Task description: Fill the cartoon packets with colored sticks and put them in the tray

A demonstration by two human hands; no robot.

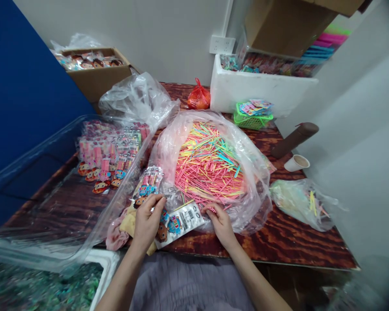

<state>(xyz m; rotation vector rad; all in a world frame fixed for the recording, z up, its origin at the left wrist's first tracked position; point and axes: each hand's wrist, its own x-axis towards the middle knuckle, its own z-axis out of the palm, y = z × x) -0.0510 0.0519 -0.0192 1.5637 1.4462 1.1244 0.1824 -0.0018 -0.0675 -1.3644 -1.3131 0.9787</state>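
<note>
My left hand (pixel 148 222) is closed, with thumb and fingers pinched at the left part of a printed pouch (pixel 186 219) that has a cartoon head on it. The pouch lies slanted at the near table edge. Just right of its hole-punched end, my right hand (pixel 221 225) is closed with a few thin pink sticks at its fingertips. Beyond both hands, a large open clear plastic bag (pixel 257 190) holds a heap of pink, yellow, green and blue sticks (pixel 210 166). Several more printed pouches (pixel 148 183) lie beyond my left hand.
On the left, a clear plastic bin (pixel 116 216) lies tilted around filled pouches (pixel 97 149). A pink and yellow cloth (pixel 118 231) is beside my left wrist. A paper cup (pixel 296 163), brown flask (pixel 294 140) and green basket (pixel 253 120) stand right. Behind is a white foam box (pixel 256 88).
</note>
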